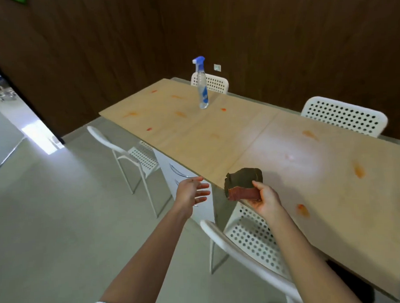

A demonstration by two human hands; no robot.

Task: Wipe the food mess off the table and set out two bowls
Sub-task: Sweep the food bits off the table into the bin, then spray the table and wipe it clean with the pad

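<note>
The orange-red food smears (358,170) are scattered along the light wooden desk (216,137), from the far end around the spray bottle (202,87) to the near end at the right of the view. A folded cloth (243,183), dark on top and reddish beneath, is pinched in the right hand (267,199), thumb over it and fingers (256,201) curled under, and is held just at the desk's near long edge, seemingly a little above it. From that cloth, the nearest smears lie to the right and slightly nearer the person: one close by the right forearm (302,210), another further right. The desk's long axis runs away from the person toward the upper left.

The left hand (191,192) is held off the desk's edge, over the floor, with fingers spread and relaxed and nothing in it. The right hand is judged the nearer to the mess, so a sweep rightward across the desk seems called for. No bowls can be seen.
</note>
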